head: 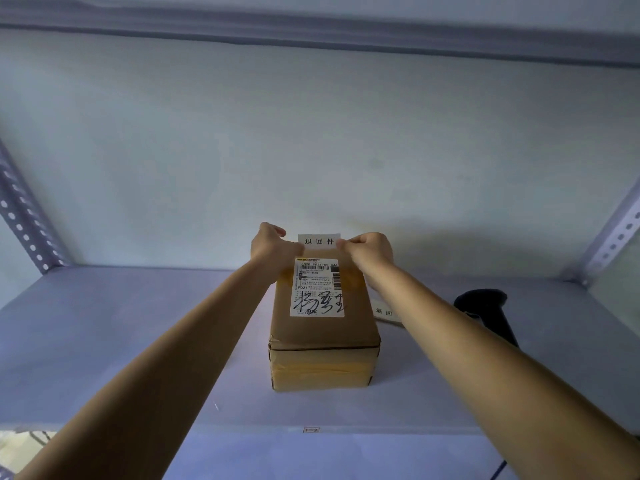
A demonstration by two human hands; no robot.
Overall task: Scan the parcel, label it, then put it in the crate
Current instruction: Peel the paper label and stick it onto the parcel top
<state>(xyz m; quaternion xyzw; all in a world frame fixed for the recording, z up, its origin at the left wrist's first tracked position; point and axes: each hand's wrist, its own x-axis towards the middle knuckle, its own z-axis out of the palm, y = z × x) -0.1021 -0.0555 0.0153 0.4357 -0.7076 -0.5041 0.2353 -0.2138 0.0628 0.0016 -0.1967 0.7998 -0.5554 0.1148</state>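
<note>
A brown cardboard parcel (323, 344) wrapped in tape stands on the shelf (104, 341), with a white shipping label (318, 287) on its top bearing barcodes and handwriting. Above the parcel's far edge a small white label (319, 241) with three printed characters is held level. My left hand (273, 245) pinches its left end and my right hand (369, 249) pinches its right end. Both forearms reach in from the bottom corners.
A black handheld scanner (485, 308) lies on the shelf to the right of the parcel, partly behind my right forearm. More white labels (384, 312) lie between parcel and scanner. Perforated metal uprights (24, 216) stand at both sides, a wall behind.
</note>
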